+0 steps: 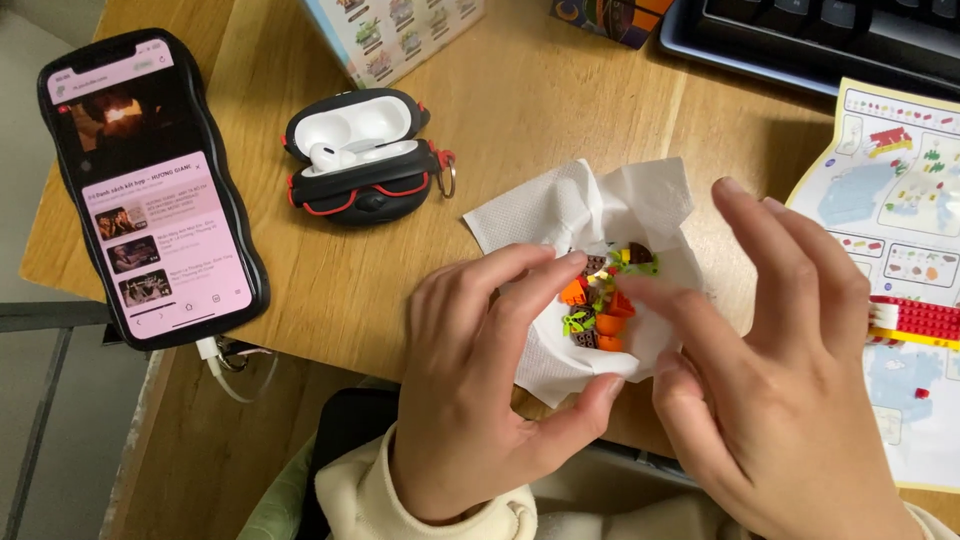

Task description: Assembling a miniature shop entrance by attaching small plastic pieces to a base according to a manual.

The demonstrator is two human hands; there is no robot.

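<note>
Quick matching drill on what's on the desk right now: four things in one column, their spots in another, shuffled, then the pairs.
Things:
1. phone
2. earbud case
3. small bricks
4. instruction sheet

Places:
A. on the white tissue, between the left hand and right hand
B. far left edge of the desk, cable plugged in
C. right side, under a red brick strip
D. open, between phone and tissue

Pairs: 1-B, 2-D, 3-A, 4-C

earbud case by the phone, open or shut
Open: the earbud case has its lid tipped back, showing the white inside and one earbud.
</note>
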